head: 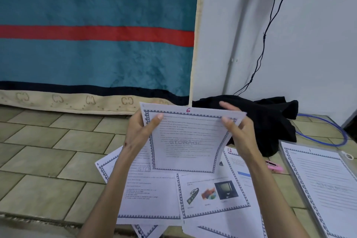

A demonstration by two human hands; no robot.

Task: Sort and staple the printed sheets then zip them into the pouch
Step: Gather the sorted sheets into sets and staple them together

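I hold up a printed sheet (188,141) with a blue patterned border, a red "6" at its top and a faint "STORAGE" watermark. My left hand (142,131) pinches its upper left edge. My right hand (234,127) pinches its upper right corner. Several more bordered sheets (210,193) lie scattered on the floor beneath, one with pictures, one marked "12". At the right a clear pouch (286,156) lies flat with a sheet marked "1" (324,179) on it. A pink stapler (275,167) rests between the pouch and the loose sheets.
The floor is tiled in green-beige (48,150). A teal blanket with a red stripe (96,35) hangs behind. A black cloth (270,120) lies heaped behind the held sheet. A blue cable (336,131) loops on the floor at right, and a black cord (268,31) hangs down the white wall.
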